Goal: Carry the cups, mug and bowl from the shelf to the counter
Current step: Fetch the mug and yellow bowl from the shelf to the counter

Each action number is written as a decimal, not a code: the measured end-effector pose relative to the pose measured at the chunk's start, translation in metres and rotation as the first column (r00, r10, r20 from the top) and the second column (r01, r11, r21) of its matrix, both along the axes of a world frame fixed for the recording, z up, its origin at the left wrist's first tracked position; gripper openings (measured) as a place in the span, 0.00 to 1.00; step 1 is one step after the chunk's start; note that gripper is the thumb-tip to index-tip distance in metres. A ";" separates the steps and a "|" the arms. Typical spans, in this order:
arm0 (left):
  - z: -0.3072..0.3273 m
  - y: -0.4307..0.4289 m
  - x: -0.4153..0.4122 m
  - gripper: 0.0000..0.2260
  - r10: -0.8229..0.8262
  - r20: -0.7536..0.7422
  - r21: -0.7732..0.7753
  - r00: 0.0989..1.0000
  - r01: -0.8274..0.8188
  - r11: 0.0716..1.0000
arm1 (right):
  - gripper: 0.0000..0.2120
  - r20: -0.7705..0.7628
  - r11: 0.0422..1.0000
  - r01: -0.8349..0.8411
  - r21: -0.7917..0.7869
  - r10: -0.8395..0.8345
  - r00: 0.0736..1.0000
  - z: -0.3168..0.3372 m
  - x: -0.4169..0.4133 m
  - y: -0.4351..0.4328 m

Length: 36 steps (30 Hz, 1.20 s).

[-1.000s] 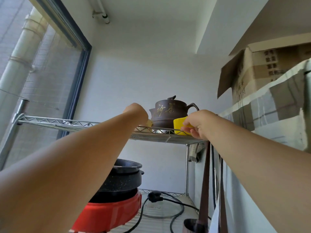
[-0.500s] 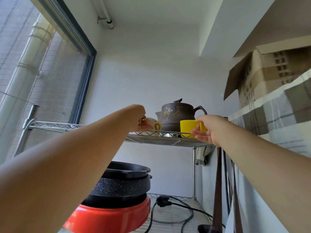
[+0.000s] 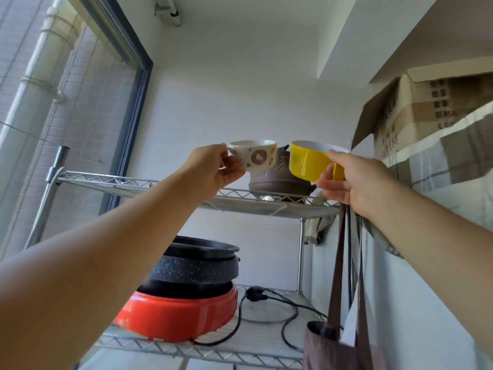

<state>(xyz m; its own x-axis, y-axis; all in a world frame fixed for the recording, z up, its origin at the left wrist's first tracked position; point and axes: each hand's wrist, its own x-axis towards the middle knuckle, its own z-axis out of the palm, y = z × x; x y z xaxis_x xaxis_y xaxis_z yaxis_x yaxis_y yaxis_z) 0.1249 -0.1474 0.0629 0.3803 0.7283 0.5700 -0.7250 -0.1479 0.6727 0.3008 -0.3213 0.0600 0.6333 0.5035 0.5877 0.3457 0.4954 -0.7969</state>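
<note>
My left hand [image 3: 213, 169] grips the handle of a white patterned cup [image 3: 256, 155] and holds it in the air above the top wire shelf [image 3: 186, 186]. My right hand [image 3: 352, 180] grips the handle of a yellow cup [image 3: 306, 162], also clear of the shelf and slightly tilted. The two cups hang side by side, nearly touching. Behind them a brown clay teapot [image 3: 277, 180] stands on the shelf, partly hidden by both cups.
On the lower shelf sit a red electric cooker [image 3: 176, 313] with black pans [image 3: 194, 265] stacked on it and a black power cord [image 3: 269, 305]. A brown bag [image 3: 336, 343] hangs at the right. A cardboard box [image 3: 426, 108] sits high on the right; a window fills the left.
Both cups have been lifted off the top shelf and now hang above it. The view has shifted so the shelf sits lower and larger in frame.
</note>
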 end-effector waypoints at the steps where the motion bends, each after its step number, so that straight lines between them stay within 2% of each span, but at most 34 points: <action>1: -0.011 -0.004 -0.006 0.14 -0.012 0.005 0.013 1.000 0.012 1.000 | 0.13 0.019 1.000 0.001 0.001 -0.001 1.000 -0.008 -0.006 -0.007; 9: -0.136 -0.041 -0.046 0.16 -0.107 -0.111 -0.029 0.988 0.104 0.994 | 0.14 0.082 0.996 -0.036 -0.083 0.043 0.996 -0.113 -0.046 -0.067; 14: -0.224 -0.057 -0.057 0.17 -0.174 -0.145 -0.153 0.974 0.151 0.977 | 0.14 0.013 0.979 -0.058 -0.195 0.062 0.998 -0.210 -0.059 -0.100; 22: -0.371 -0.072 -0.057 0.17 -0.206 -0.323 -0.257 0.924 0.124 0.958 | 0.14 -0.110 0.936 -0.045 -0.349 0.007 0.994 -0.358 -0.084 -0.145; 32: -0.520 -0.107 -0.052 0.21 -0.412 -0.470 -0.399 0.781 0.228 0.888 | 0.13 -0.297 0.881 0.005 -0.473 -0.165 0.941 -0.500 -0.113 -0.201; 36: -0.563 -0.134 -0.048 0.16 -0.512 -0.525 -0.445 0.680 0.293 0.846 | 0.11 -0.383 0.846 0.055 -0.530 -0.296 0.875 -0.538 -0.125 -0.237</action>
<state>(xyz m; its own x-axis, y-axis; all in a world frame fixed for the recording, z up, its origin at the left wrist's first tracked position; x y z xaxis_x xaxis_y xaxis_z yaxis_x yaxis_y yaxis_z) 0.0768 -0.2819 -0.5003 0.8552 0.5063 -0.1107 -0.0838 0.3458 0.9346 0.1754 -0.5586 -0.4777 0.8643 0.4989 -0.0644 -0.0538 -0.0358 -0.9979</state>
